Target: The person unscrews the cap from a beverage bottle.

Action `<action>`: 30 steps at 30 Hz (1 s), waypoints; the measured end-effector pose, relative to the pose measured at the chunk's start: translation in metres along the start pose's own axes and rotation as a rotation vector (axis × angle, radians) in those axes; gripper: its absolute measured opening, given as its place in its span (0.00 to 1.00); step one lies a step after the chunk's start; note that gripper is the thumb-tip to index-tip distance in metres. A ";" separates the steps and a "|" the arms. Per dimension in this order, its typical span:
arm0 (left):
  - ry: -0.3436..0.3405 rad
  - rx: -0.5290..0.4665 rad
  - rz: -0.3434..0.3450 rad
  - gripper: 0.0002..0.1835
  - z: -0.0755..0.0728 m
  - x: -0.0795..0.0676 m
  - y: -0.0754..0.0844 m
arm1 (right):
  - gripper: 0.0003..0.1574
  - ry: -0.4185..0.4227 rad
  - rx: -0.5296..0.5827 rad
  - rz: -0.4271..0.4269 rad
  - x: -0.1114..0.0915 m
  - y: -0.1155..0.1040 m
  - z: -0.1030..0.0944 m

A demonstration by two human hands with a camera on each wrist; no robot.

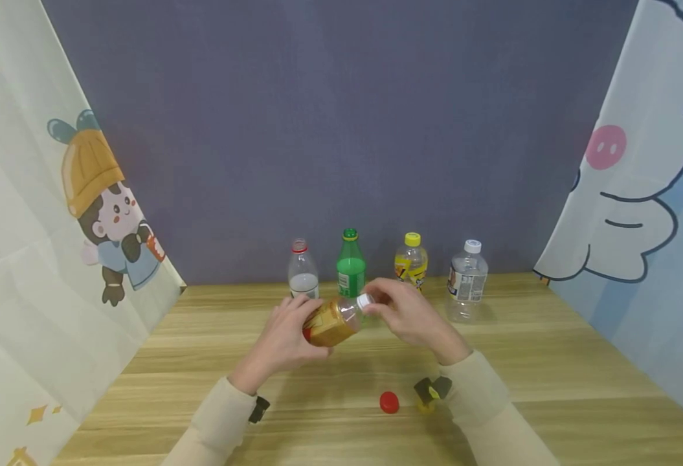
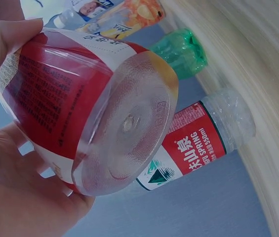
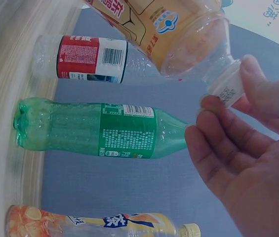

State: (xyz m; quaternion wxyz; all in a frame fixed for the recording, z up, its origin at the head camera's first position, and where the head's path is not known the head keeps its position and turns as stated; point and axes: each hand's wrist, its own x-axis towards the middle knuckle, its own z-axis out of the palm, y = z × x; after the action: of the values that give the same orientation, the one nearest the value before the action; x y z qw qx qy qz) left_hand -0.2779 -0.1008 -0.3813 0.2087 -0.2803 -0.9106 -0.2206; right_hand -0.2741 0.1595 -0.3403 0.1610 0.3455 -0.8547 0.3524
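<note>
My left hand [image 1: 285, 330] grips a plastic bottle [image 1: 331, 323] with an orange-yellow label around its body, held tilted above the table with its neck toward the right. In the left wrist view, the bottle's clear base and red label side [image 2: 60, 98] face the camera. Thumb and fingers of my right hand [image 1: 402, 310] pinch the white cap [image 3: 225, 89] at the bottle's neck. Whether the cap is screwed tight cannot be told. Behind the hands stand a clear bottle [image 1: 303, 265] with a red neck ring and a green bottle [image 1: 351, 264].
Farther right stand a yellow-capped bottle [image 1: 412, 259] and a clear bottle [image 1: 468, 278] with a white cap. A loose red cap [image 1: 389, 402] lies on the wooden table [image 1: 201, 388] nearer me. Beside it, a yellow cap [image 1: 425, 408] is partly hidden by the right wrist camera.
</note>
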 end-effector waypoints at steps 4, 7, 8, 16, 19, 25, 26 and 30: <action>-0.005 -0.010 0.003 0.43 -0.001 0.000 0.001 | 0.12 0.007 0.001 -0.025 0.000 0.000 0.000; -0.011 -0.016 0.000 0.43 -0.002 0.000 0.001 | 0.12 0.010 0.010 -0.048 0.000 0.001 0.000; -0.014 -0.017 -0.002 0.43 -0.002 0.000 0.001 | 0.12 0.010 0.013 -0.056 -0.001 0.002 0.000; -0.040 -0.036 -0.037 0.44 -0.002 0.001 0.001 | 0.14 0.014 0.015 -0.018 0.001 0.002 0.001; -0.045 -0.041 -0.046 0.43 -0.002 0.001 0.001 | 0.14 0.017 0.021 0.082 0.002 -0.001 0.002; -0.018 0.000 -0.036 0.43 -0.002 0.002 0.000 | 0.23 0.035 0.092 0.310 0.003 -0.003 0.004; -0.010 0.011 -0.031 0.42 -0.002 0.002 0.000 | 0.25 0.038 0.111 0.333 0.003 -0.003 0.004; 0.004 0.042 -0.012 0.42 -0.001 0.002 0.001 | 0.25 0.041 0.184 0.381 0.003 -0.003 0.004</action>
State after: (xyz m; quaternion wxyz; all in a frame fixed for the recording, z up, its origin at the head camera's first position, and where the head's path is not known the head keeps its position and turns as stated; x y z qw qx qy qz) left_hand -0.2783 -0.0997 -0.3791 0.2150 -0.2701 -0.9162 -0.2034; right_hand -0.2742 0.1539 -0.3405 0.0768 0.1836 -0.8654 0.4598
